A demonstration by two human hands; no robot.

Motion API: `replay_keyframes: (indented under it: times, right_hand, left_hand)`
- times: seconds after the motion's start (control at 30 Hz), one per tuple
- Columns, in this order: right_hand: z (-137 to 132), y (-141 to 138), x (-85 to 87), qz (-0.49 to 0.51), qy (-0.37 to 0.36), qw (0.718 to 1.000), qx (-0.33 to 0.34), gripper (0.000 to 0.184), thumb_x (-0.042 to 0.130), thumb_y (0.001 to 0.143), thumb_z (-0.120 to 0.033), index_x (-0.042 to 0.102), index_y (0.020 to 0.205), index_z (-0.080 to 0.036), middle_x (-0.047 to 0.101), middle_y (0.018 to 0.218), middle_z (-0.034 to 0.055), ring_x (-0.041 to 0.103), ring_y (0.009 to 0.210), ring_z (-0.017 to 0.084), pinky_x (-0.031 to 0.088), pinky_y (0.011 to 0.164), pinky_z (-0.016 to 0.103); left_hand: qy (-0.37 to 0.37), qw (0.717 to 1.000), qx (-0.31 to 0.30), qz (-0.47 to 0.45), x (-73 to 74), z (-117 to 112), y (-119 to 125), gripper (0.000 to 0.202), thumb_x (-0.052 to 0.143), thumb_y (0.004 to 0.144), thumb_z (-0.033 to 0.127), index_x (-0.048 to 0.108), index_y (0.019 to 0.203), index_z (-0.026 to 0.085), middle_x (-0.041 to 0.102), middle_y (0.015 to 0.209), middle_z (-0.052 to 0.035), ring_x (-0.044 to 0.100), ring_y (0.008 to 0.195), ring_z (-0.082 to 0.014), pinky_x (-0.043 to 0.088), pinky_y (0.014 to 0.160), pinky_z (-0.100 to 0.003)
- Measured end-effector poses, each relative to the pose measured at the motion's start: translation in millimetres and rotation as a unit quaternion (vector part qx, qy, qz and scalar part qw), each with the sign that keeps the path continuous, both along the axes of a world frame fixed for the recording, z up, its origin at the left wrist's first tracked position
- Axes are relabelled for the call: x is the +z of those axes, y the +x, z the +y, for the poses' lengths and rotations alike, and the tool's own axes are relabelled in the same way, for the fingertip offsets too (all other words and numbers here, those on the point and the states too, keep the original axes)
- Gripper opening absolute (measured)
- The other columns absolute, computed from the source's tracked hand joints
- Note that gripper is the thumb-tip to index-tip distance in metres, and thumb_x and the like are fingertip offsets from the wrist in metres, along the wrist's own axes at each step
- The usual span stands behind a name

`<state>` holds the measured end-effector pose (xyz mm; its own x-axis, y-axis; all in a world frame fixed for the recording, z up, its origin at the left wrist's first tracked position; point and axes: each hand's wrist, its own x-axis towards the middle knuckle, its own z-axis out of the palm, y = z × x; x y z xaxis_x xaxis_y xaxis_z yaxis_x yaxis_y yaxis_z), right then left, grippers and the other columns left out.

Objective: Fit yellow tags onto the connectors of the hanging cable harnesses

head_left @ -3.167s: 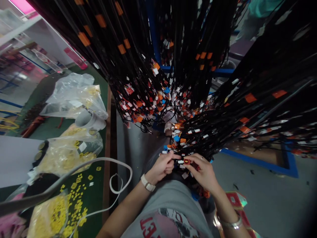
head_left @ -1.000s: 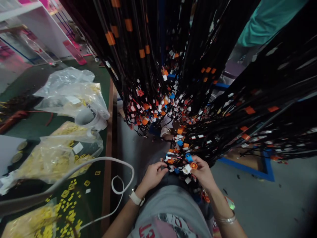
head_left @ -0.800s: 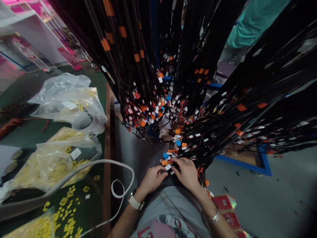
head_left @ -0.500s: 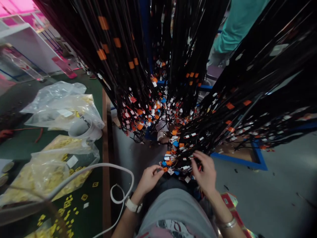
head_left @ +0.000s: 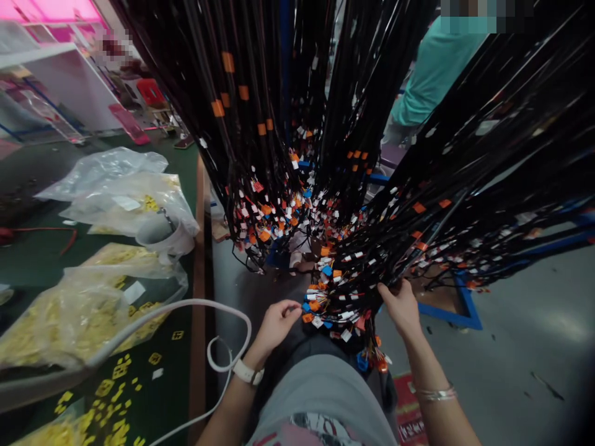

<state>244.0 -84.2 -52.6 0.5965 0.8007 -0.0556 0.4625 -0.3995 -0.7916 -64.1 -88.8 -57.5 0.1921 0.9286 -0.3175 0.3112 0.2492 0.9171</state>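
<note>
Wires (head_left: pixel 260 74): black, hanging in thick curtains with orange tape bands; fill the view from 10 through 12 to 3 o'clock and sweep down toward the lap.
Floor (head_left: pixel 511 347): grey, from 3 to 5 o'clock.
Bench (head_left: pixel 41 260): green top with a wooden edge, at 8 to 9 o'clock.
Bags (head_left: pixel 69 310): clear plastic, full of yellow parts, piled on the bench at 9 o'clock; more yellow parts (head_left: pixel 111 384) lie loose at 7 o'clock of them.
Co-worker (head_left: pixel 432 68): teal sleeve at 1 o'clock, behind the wires.
Frame (head_left: pixel 465 310): blue, on the floor at 3 o'clock of the right hand.
Cord (head_left: pixel 186 305): white, looping off the bench edge at 9 o'clock of the left hand.
Connectors (head_left: pixel 332 303): orange, white and blue wire ends, bunched just above the lap, between the two hands.
Right hand (head_left: pixel 402 306): at 3 o'clock of the connectors, fingers pushed in among the wires and closed on a strand of them.
Left hand (head_left: pixel 274 325): at 9 o'clock of the connectors, thumb and forefinger curled with tips just beside the nearest orange one; cannot tell whether anything is pinched.
Roll (head_left: pixel 162 235): white, lying among the bags.
Watch (head_left: pixel 246 371): white strap, on the left wrist.
Bangle (head_left: pixel 434 393): silver, on the right wrist.
</note>
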Motion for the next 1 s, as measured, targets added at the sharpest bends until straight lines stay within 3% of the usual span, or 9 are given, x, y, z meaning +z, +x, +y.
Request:
replay_keyframes:
  times: [0.3, 0.5, 0.57, 0.63, 0.7, 0.8, 0.93, 1.0]
  right_hand:
    - [-9.6, -1.2, 31.2, -0.072, -0.046, 0.996, 0.033, 0.028, 0.059, 0.062, -0.047, 0.054, 0.066, -0.020, 0.061, 0.061, 0.0037, 0.054, 0.059, 0.022, 0.040, 0.055, 0.032]
    - [-23.2, -16.2, 56.2, -0.084, -0.038, 0.995, 0.037, 0.031, 0.060, 0.064, -0.048, 0.059, 0.070, -0.018, 0.065, 0.063, 0.0060, 0.057, 0.061, 0.023, 0.041, 0.054, 0.032]
    - [-29.7, -21.4, 72.9, -0.012, -0.001, 0.998, 0.055, 0.033, 0.064, 0.064, -0.049, 0.063, 0.074, -0.017, 0.067, 0.067, 0.0058, 0.058, 0.065, 0.023, 0.044, 0.058, 0.032]
    - [-35.9, -24.2, 92.0, 0.121, 0.055, 0.987, 0.088, 0.033, 0.067, 0.065, -0.046, 0.065, 0.082, -0.018, 0.070, 0.080, 0.0058, 0.061, 0.073, 0.022, 0.048, 0.065, 0.031]
    - [-39.7, -25.8, 109.6, 0.247, 0.082, 0.958, 0.122, 0.036, 0.072, 0.063, -0.043, 0.066, 0.091, -0.021, 0.071, 0.087, 0.0051, 0.063, 0.076, 0.021, 0.050, 0.066, 0.030]
    - [-36.1, -33.9, 126.3, 0.382, 0.107, 0.907, 0.142, 0.040, 0.079, 0.056, -0.042, 0.066, 0.089, -0.025, 0.071, 0.079, 0.0033, 0.062, 0.061, 0.017, 0.050, 0.053, 0.026]
    - [-14.7, -66.1, 136.9, 0.475, 0.123, 0.866, 0.099, 0.040, 0.084, 0.052, -0.039, 0.066, 0.084, -0.021, 0.065, 0.067, -0.0024, 0.038, 0.034, 0.001, 0.042, 0.036, 0.016]
    - [-2.7, -85.8, 142.1, 0.522, 0.120, 0.840, 0.084, 0.038, 0.085, 0.051, -0.037, 0.064, 0.078, -0.019, 0.051, 0.051, -0.0091, 0.030, 0.032, -0.002, 0.040, 0.034, 0.012]
  left_hand:
    - [0.017, 0.998, 0.060, -0.018, 1.1, 7.4, -9.8, 0.039, 0.058, 0.073, 0.043, 0.069, 0.090, 0.009, 0.053, 0.060, -0.0006, 0.039, 0.054, -0.0106, 0.029, 0.052, -0.022]
    - [0.026, 0.996, 0.075, -0.034, -1.3, 7.2, -8.7, 0.035, 0.060, 0.071, 0.040, 0.070, 0.085, 0.010, 0.048, 0.054, 0.0020, 0.035, 0.050, -0.0095, 0.026, 0.050, -0.022]
    - [0.028, 0.995, 0.083, -0.042, -2.3, 7.8, -9.8, 0.034, 0.061, 0.070, 0.040, 0.070, 0.084, 0.010, 0.046, 0.052, 0.0028, 0.034, 0.050, -0.0092, 0.025, 0.050, -0.022]
    - [0.029, 0.994, 0.094, -0.051, -4.2, 9.7, -11.5, 0.033, 0.061, 0.070, 0.040, 0.070, 0.083, 0.010, 0.045, 0.051, 0.0034, 0.033, 0.049, -0.0089, 0.024, 0.049, -0.022]
    - [0.026, 0.992, 0.106, -0.064, -6.2, 13.0, -13.0, 0.033, 0.063, 0.069, 0.040, 0.070, 0.082, 0.010, 0.046, 0.050, 0.0036, 0.034, 0.048, -0.0087, 0.023, 0.048, -0.022]
    - [0.011, 0.989, 0.115, -0.094, -6.4, 16.7, -13.1, 0.030, 0.064, 0.069, 0.038, 0.069, 0.078, 0.010, 0.051, 0.053, 0.0019, 0.038, 0.048, -0.0091, 0.027, 0.047, -0.021]
    - [-0.015, 0.983, 0.115, -0.141, 0.5, 6.8, -11.3, 0.027, 0.059, 0.075, 0.037, 0.069, 0.075, 0.011, 0.059, 0.059, -0.0014, 0.048, 0.050, -0.0119, 0.036, 0.046, -0.021]
    - [-0.031, 0.973, 0.144, -0.177, 3.3, -3.8, -10.6, 0.031, 0.052, 0.082, 0.038, 0.068, 0.071, 0.013, 0.061, 0.061, -0.0017, 0.051, 0.052, -0.0123, 0.042, 0.048, -0.022]
